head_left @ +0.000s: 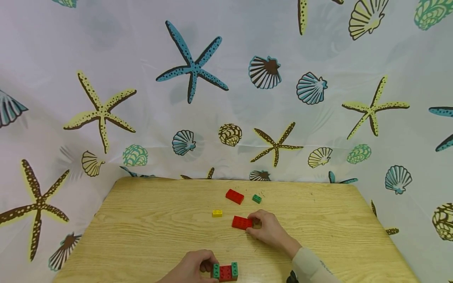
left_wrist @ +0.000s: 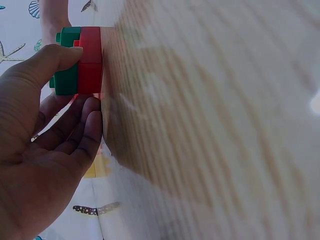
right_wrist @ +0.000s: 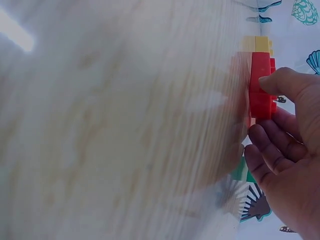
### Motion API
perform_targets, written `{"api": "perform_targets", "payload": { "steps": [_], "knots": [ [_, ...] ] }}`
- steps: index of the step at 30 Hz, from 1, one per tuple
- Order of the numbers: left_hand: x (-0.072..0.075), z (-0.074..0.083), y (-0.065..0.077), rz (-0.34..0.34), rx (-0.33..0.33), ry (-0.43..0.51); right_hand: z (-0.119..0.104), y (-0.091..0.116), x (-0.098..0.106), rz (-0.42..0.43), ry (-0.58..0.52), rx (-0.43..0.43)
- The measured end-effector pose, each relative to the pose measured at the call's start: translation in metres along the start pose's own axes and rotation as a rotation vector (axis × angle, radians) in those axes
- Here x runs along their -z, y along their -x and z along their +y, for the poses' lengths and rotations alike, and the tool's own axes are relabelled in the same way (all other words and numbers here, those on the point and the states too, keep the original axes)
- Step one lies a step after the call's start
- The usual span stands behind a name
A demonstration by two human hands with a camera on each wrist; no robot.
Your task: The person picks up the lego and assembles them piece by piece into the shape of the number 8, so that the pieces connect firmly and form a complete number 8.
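Right hand [head_left: 269, 230] pinches one end of a red rectangular plastic brick [head_left: 241, 222] on the wood-grain table [head_left: 159, 224] while my left hand [head_left: 194, 266] grips a green-and-red plastic brick assembly [head_left: 225, 272], so I'm guessing it's the grab step and next needs a steady lift.

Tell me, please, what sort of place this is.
Probably an indoor tabletop work area, perhaps a booth: a wood-grain table, a starfish-print cloth hanging behind it and along its sides, and toy bricks on top.
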State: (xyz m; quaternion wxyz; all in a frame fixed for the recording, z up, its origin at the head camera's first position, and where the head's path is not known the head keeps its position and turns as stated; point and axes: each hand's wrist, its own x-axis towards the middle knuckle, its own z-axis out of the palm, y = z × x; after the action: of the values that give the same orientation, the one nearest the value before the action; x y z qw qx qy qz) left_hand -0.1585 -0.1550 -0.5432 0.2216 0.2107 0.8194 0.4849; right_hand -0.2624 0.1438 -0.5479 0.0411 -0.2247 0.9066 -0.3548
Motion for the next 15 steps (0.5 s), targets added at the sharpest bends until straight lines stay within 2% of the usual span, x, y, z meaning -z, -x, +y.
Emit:
{"api": "perform_targets", "payload": {
  "steps": [15],
  "knots": [
    [-0.0006, -0.0006, 0.0001, 0.005, 0.003, -0.004, -0.0004, 0.0050, 0.0006, 0.004, -0.002, 0.028]
  ]
}}
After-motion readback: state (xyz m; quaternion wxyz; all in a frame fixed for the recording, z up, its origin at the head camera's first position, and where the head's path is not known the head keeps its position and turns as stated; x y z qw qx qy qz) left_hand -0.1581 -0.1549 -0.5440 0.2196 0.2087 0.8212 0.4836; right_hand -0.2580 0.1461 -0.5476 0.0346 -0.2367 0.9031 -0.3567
